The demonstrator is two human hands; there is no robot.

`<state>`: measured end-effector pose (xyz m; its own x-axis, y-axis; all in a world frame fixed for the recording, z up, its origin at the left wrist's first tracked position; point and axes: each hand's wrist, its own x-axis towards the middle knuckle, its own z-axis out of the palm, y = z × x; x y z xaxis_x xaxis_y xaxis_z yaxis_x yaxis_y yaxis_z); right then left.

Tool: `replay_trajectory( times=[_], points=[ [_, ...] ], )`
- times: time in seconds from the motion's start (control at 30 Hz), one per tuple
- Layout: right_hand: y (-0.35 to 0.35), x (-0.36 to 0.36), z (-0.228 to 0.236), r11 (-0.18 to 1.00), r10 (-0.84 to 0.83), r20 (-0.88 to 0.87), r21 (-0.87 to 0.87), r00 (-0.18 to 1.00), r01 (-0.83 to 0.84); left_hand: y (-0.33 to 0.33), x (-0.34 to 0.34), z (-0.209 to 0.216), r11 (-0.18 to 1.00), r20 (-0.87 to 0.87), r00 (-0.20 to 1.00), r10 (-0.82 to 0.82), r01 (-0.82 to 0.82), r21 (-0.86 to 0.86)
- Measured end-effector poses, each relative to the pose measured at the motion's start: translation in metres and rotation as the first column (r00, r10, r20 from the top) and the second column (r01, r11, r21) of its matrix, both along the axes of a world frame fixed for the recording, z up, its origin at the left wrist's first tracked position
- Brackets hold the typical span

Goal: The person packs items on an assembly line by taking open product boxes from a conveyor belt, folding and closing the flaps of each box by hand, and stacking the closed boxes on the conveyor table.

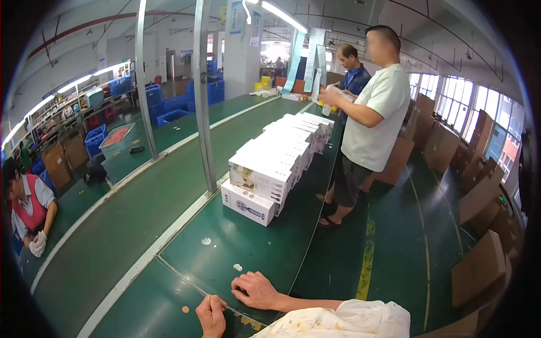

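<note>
My left hand (211, 316) rests at the near edge of the green tabletop (225, 236), its fingers curled into a loose fist; nothing shows in it. Just to its right and a little farther off, my right hand (257, 290) lies on the same surface with fingers loosely bent, thumb apart, holding nothing. A small whitish scrap (238, 267) is just beyond the right hand. Farther off, out of reach of both hands, stand stacked white printed cartons (260, 174). At their near end, one carton (248, 204) sits directly on the table.
A green conveyor belt (152, 203) with pale rails runs along the left, beside metal posts (205, 101). Two people stand beyond the cartons, one in a pale shirt (375, 118). Another person in a pink vest (35, 205) sits far left. Cardboard sheets (479, 267) lean at right.
</note>
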<state>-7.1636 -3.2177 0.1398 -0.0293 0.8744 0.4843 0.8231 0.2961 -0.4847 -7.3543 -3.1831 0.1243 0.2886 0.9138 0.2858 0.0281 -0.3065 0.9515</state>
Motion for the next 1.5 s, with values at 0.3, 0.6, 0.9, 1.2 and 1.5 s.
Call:
replay_trajectory(
  times=[0.3,0.6,0.9,1.2,1.5],
  points=[
    [0.003,-0.004,-0.004,0.997,-0.028,-0.001,0.073,1.0,0.028,0.004,0.002,0.004,0.999,0.043,0.998,0.043,-0.043,-0.004],
    [0.002,-0.007,-0.008,0.997,-0.021,-0.019,0.072,1.0,0.022,-0.001,-0.002,0.005,0.999,0.044,0.998,0.048,-0.048,0.002],
    [-0.003,-0.004,-0.005,0.999,-0.013,-0.01,0.038,1.0,0.013,-0.001,0.0,0.002,0.999,0.015,0.999,0.039,-0.04,0.038],
    [-0.003,-0.004,-0.007,0.999,-0.017,-0.018,0.047,1.0,0.017,-0.006,0.002,0.013,0.999,0.0,0.999,0.035,-0.035,0.029],
    [-0.003,-0.003,-0.008,0.999,-0.013,-0.046,0.046,0.999,0.015,-0.013,0.001,0.037,0.995,-0.145,0.989,0.042,-0.028,0.1]
  ],
)
